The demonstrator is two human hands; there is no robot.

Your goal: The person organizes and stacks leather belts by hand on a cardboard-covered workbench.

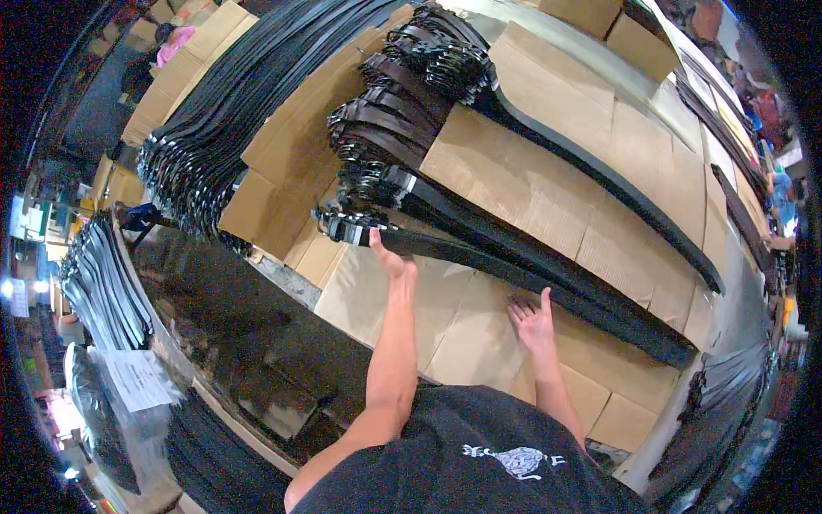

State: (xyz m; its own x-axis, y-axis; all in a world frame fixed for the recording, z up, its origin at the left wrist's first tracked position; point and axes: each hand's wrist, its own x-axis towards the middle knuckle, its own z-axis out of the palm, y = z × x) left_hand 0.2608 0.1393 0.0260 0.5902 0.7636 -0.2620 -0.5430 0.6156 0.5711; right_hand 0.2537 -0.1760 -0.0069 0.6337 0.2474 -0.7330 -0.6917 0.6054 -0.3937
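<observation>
Long black belts [531,278] lie stacked in bundles across flattened cardboard [514,184], their buckle ends gathered at the upper left. My left hand [392,257] is at the near edge of the closest bundle, just right of its metal buckles [347,228]. Its thumb points up against the belts, and its other fingers are hidden. Farther right, my right hand [533,324] is palm up with the fingers spread, beside the same bundle and holding nothing. Another belt bundle [608,176] curves along the far side of the cardboard.
A large pile of hanging belts [248,103] stands at the upper left, behind an upright cardboard sheet [295,146]. More belts [103,274] hang at the far left, near a plastic-wrapped bundle with a paper label [141,381]. A person in pink [175,43] is in the far background.
</observation>
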